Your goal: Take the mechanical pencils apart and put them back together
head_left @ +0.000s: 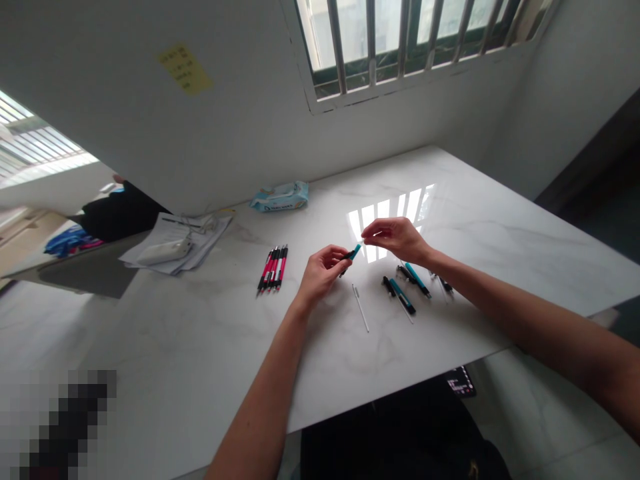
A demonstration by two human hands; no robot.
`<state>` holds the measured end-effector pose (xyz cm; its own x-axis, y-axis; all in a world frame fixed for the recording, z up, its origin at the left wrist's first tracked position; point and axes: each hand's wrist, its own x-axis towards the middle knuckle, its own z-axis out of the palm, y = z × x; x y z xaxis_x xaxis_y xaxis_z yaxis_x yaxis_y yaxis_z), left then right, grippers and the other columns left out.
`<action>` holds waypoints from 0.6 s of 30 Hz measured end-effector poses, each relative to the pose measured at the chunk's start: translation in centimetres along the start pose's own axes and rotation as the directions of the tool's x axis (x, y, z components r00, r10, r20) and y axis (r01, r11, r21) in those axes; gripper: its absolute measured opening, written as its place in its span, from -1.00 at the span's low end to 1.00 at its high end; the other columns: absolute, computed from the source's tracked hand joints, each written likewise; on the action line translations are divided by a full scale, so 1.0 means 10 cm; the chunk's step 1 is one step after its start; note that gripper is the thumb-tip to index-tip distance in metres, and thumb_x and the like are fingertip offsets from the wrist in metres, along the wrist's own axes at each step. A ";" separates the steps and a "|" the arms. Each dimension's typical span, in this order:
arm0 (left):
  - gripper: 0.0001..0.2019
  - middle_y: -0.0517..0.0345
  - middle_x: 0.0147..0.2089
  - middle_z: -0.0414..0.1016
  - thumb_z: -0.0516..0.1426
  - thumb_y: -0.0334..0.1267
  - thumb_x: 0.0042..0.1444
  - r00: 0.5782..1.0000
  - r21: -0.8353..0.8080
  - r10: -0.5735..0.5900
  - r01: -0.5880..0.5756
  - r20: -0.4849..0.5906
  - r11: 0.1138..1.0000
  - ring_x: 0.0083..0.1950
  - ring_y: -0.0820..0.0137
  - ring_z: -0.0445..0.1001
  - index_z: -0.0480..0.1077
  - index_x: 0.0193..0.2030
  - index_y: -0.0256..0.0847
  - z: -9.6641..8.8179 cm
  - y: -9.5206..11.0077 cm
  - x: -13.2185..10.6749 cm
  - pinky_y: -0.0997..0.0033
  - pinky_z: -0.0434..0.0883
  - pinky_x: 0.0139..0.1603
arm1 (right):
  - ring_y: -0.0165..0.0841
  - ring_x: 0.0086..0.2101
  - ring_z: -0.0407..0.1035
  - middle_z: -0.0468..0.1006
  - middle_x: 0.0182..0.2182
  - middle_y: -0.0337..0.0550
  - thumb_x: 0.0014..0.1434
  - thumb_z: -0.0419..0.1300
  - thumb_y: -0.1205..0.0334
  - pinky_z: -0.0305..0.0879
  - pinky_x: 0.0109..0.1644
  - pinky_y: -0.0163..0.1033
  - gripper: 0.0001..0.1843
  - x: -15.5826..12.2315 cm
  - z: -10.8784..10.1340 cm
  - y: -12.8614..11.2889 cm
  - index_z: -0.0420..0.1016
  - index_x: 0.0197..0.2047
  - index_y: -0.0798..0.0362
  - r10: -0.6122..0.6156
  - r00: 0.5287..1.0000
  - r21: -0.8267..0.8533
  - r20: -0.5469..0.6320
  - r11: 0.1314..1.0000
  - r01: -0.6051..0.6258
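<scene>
My left hand (323,270) is closed around a teal and black pen barrel (356,252), its teal end pointing up toward the right. Close to that end, my right hand (395,239) pinches its thumb and forefinger together; anything between them is too small to make out. Below the hands a white pen refill (361,308) lies on the table. Farther right are a teal pen barrel (401,296) with black parts beside it, a second teal barrel (418,280), and more dark pen parts (443,283) partly hidden by my right forearm.
Several red and black pens (273,269) lie in a row to the left. A blue wipes packet (280,197) rests by the wall. Papers (175,243) with a white device and cable lie at the table's left. A phone (461,382) shows below the front edge.
</scene>
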<state>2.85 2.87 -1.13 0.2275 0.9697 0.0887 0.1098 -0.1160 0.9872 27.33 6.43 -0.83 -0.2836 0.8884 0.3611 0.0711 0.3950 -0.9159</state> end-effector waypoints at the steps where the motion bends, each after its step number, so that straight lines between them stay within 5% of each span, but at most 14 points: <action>1: -0.65 0.11 -0.31 0.62 0.51 -0.04 0.03 1.000 0.000 0.000 0.000 0.009 1.000 -0.34 0.41 0.53 0.62 -0.17 -0.22 0.00 0.00 0.00 0.40 0.43 -0.28 | -0.18 -0.15 0.68 0.78 -0.19 -0.10 0.14 0.54 -0.11 0.64 0.15 0.06 -0.63 0.00 0.00 0.01 0.76 -0.17 0.01 0.004 1.000 0.008 0.012 1.000 -0.004; 8: -0.66 0.13 -0.31 0.63 0.50 -0.07 0.03 0.999 0.009 -0.012 0.012 0.040 1.000 -0.35 0.44 0.52 0.63 -0.17 -0.23 0.01 -0.04 0.00 0.43 0.41 -0.29 | -0.18 -0.17 0.70 0.79 -0.23 -0.10 0.11 0.58 -0.07 0.65 0.14 0.05 -0.65 -0.02 0.02 0.04 0.75 -0.22 0.02 -0.012 0.996 0.084 0.093 0.996 0.004; 11: -0.65 0.12 -0.31 0.62 0.50 -0.07 0.02 1.000 0.004 -0.008 0.008 0.010 1.000 -0.35 0.44 0.52 0.62 -0.17 -0.24 0.00 -0.05 0.01 0.42 0.42 -0.29 | -0.17 -0.12 0.71 0.80 -0.17 -0.10 0.17 0.56 -0.01 0.62 0.17 0.06 -0.57 -0.02 -0.01 0.03 0.74 0.04 0.00 0.006 0.993 0.102 0.115 0.995 -0.017; 13: -0.63 0.11 -0.28 0.63 0.51 -0.05 0.01 0.998 -0.010 -0.001 0.001 -0.059 1.000 -0.33 0.42 0.54 0.61 -0.17 -0.23 -0.01 -0.05 0.03 0.41 0.46 -0.28 | -0.18 -0.13 0.69 0.79 -0.18 -0.11 0.24 0.52 0.05 0.60 0.14 0.06 -0.58 -0.01 -0.05 0.02 0.71 0.13 -0.03 -0.024 0.996 0.008 0.085 1.000 0.023; 15: -0.60 0.10 -0.24 0.65 0.52 -0.03 -0.01 0.990 -0.032 0.005 -0.009 -0.141 0.999 -0.30 0.40 0.57 0.60 -0.17 -0.23 -0.03 -0.05 0.05 0.40 0.49 -0.25 | -0.19 -0.15 0.64 0.77 -0.19 -0.11 0.32 0.46 0.11 0.55 0.09 0.04 -0.78 -0.01 -0.09 -0.01 0.76 0.01 -0.05 -0.115 0.987 -0.190 0.113 0.973 0.135; 18: -0.54 0.09 -0.21 0.66 0.55 0.01 -0.06 0.974 -0.079 0.001 -0.019 -0.227 0.997 -0.26 0.39 0.59 0.59 -0.15 -0.22 -0.06 -0.06 0.07 0.39 0.53 -0.22 | -0.20 -0.11 0.56 0.75 -0.14 -0.08 0.42 0.38 0.22 0.47 0.04 -0.03 -0.89 -0.06 -0.07 -0.10 0.79 -0.11 -0.06 -0.218 0.909 -0.376 0.356 0.857 0.353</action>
<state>2.32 3.71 -1.54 0.0020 0.9931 0.1174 0.0290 -0.1174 0.9927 28.13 5.71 0.04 -0.6133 0.6381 0.4656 0.3205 0.7398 -0.5916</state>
